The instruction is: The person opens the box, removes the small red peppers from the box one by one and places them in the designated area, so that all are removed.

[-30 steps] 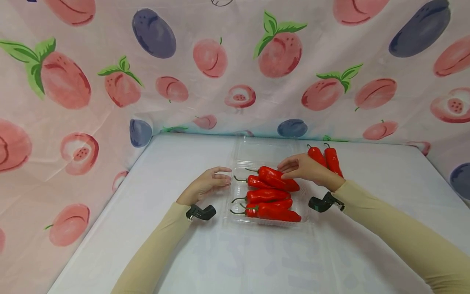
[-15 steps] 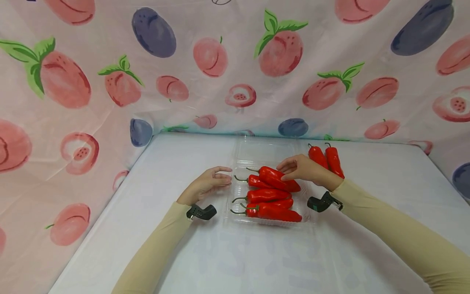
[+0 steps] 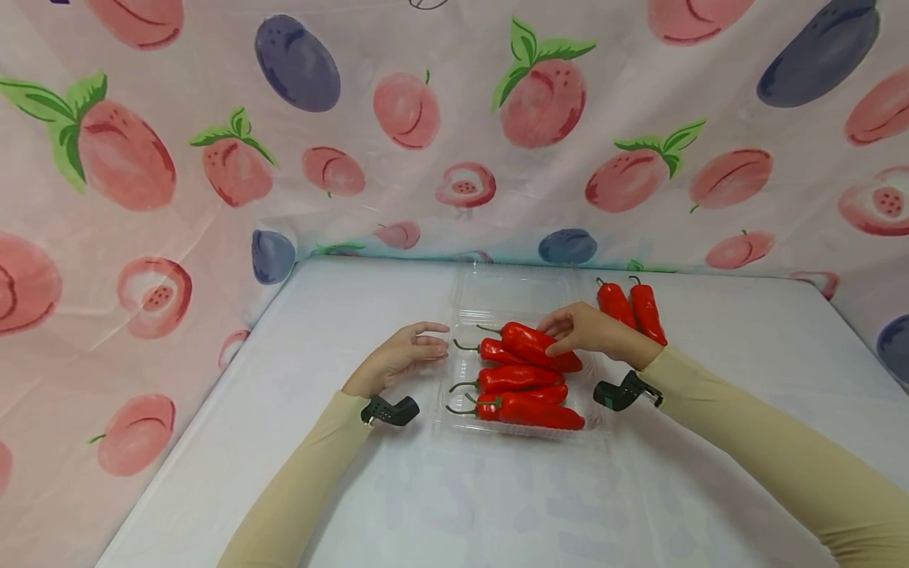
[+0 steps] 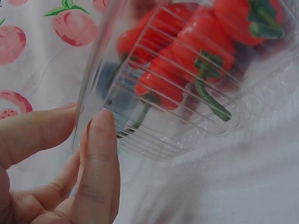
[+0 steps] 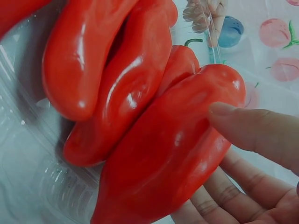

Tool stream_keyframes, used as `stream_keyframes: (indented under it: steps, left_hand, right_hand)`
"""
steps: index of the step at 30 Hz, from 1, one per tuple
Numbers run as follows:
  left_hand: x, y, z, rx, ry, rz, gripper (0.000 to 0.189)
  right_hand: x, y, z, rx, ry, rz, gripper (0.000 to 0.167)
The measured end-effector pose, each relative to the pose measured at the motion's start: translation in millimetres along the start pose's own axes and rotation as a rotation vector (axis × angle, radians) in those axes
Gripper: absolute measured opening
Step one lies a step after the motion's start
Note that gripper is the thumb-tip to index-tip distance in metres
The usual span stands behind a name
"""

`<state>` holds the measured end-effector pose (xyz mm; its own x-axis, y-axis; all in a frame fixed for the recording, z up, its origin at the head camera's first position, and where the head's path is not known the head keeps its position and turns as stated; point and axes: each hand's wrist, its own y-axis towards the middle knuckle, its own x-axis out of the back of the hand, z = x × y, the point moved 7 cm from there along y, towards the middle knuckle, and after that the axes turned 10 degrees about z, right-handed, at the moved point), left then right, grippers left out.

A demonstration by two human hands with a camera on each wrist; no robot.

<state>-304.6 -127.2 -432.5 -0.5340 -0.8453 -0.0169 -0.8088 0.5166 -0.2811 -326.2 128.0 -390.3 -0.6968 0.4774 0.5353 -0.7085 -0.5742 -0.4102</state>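
A clear plastic clamshell container [image 3: 585, 386] lies opened out on the white table, with several red peppers inside, their green stems toward the left. My left hand [image 3: 401, 355] is at its left side; in the left wrist view, the thumb and fingers [image 4: 96, 163] pinch the container's thin rim [image 4: 81, 88]. My right hand [image 3: 589, 327] holds the rearmost red pepper [image 3: 529, 343] near its right end. Seen from the right wrist, the thumb [image 5: 261, 133] rests on this pepper [image 5: 163, 140] while the other fingers are on its far side, partly hidden.
The container's lid [image 3: 518, 290] is folded back toward the rear wall. Two more red peppers [image 3: 645, 308] lie on the table behind the right forearm. A fruit-print cloth [image 3: 426, 189] hangs along the back and left. Black wrist cameras [image 3: 628, 392] sit on both forearms.
My right hand has shifted very slightly toward the front, its thumb moving a little lower on the rearmost pepper. The left hand and container have stayed in place.
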Motion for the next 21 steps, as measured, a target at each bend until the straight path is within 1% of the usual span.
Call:
stream_keyframes:
  steps: [13, 21]
  left_hand:
    - [1.3, 0.6, 0.5, 0.000, 0.006, -0.003, 0.048]
    - [1.3, 0.8, 0.9, 0.005, 0.020, -0.003, 0.049]
  right_hand:
    - [-0.4, -0.6, -0.6, -0.032, -0.031, 0.015, 0.043]
    - [-1.2, 0.3, -1.1, -0.025, -0.056, 0.020, 0.043]
